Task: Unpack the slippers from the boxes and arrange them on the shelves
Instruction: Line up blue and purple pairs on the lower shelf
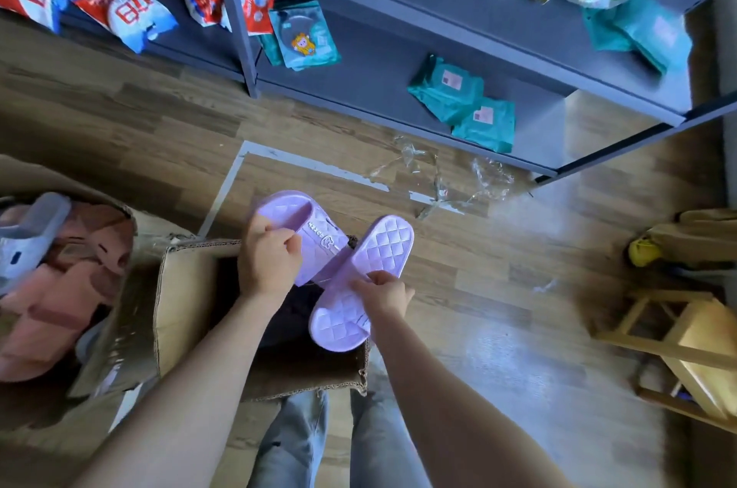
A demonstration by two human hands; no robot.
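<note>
I hold two lilac slippers above an open cardboard box (187, 308) on the floor. My left hand (267, 260) grips the upright slipper (315, 236) by its strap. My right hand (389, 294) pinches the other slipper (371, 268), which shows its quilted sole. The two slippers cross each other in the middle. Dark items lie inside the box under my hands. A second open box (119, 328) at the left holds pink slippers (67, 288) and a grey slipper (28, 236). The grey metal shelves (399, 60) stand ahead.
The shelves carry red and white packets (119, 8) at the left and teal packets (462, 104) at the right. Torn clear plastic (430, 176) lies on the wooden floor before the shelves. A wooden stool (686, 348) stands at the right. My legs are below the box.
</note>
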